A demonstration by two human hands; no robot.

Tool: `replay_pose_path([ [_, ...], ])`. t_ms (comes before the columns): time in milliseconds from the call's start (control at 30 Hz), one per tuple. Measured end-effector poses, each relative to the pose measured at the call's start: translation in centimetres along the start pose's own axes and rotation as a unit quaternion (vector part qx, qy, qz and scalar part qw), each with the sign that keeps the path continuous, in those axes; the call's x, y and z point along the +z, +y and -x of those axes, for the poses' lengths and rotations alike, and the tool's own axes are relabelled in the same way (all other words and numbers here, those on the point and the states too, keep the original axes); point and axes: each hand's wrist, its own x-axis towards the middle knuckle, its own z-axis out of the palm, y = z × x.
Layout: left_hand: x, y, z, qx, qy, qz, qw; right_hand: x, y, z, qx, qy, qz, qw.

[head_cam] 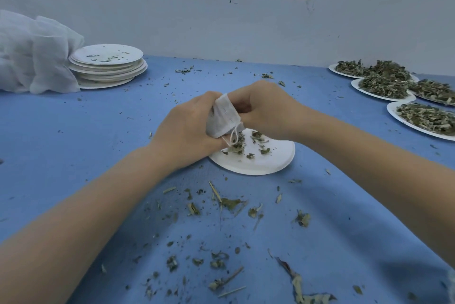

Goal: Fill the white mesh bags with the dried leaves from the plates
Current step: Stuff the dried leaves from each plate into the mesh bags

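On the blue bench (73, 146), both hands' grips pinch the limp, featherlight mesh bag (222, 116); hold it by its mouth hem.

Blue tabletop (73, 156): one near-empty plate (266, 163) centre, stacked plates (108, 65) and white mesh (32, 55) far left, heaped plates (394, 97) right, leaf scraps (229, 202) scattered everywhere.

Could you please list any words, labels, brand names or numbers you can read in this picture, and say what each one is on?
There is no readable text.
The white mesh bag held by both hands shows only faint stitching, no lettering.
The plates, the blue table cover and the wall carry no print or label.
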Motion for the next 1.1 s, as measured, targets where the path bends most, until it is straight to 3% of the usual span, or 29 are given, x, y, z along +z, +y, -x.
replay_pose_path([
  [133, -0.2, 0.0, 0.0, 0.009, -0.006, -0.014, 1.0, -1.5, 0.2, 0.8, -0.014, -0.085, -0.061, 0.994],
  [300, -0.5, 0.0, -0.1, -0.012, 0.011, 0.001, 1.0, -2.3, 0.6, 1.2, -0.053, 0.061, -0.011, 0.997],
  [467, -0.4, 0.1, -0.1, -0.007, 0.006, 0.012, 1.0, -0.7, 0.0, 0.6, -0.05, 0.071, 0.036, 0.996],
  [733, -0.7, 0.0, -0.1, 0.022, 0.026, 0.014, 0.999, -0.8, -0.3, -0.1, -0.049, -0.073, 0.032, 0.996],
  [867, -1.2, -0.8, -0.7, -0.008, 0.04, -0.011, 0.999, -2.1, 0.4, 0.3, -0.079, -0.009, -0.131, 0.988],
  [967, -1.6, -1.9, -1.0, -0.024, 0.046, -0.042, 0.998, -2.0, 1.5, 0.0, -0.05, 0.075, -0.177, 0.98],
  [1033, -1.8, -2.6, -1.1, -0.041, 0.051, -0.061, 0.996, -1.5, 2.2, -0.2, 0.011, 0.117, -0.115, 0.986],
  [1100, -1.9, -3.0, -1.1, -0.054, 0.049, -0.07, 0.995, -0.8, 2.8, -0.6, 0.056, 0.079, 0.02, 0.995],
])
